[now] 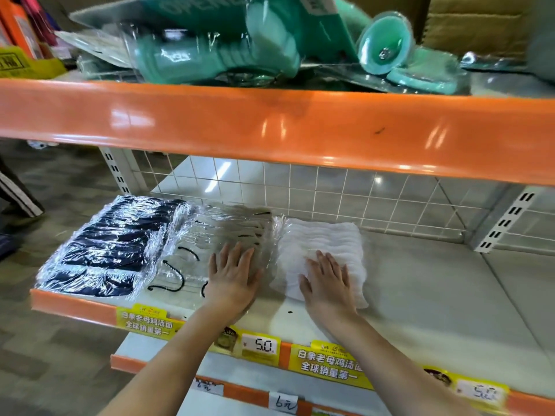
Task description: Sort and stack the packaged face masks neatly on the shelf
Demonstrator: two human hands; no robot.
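Lying side by side along the front of the middle shelf: three stacks of wrapped face masks, one black stack at the left, one grey stack in the middle, one white stack at the right, apparently being grouped by colour. Pressing flat, fingers straight and lightly spread, left hand on the grey stack, right hand on the white, probably squaring both into line. Above, teal packaged goods heaped loosely; below, two yellow price strips along the orange edge.
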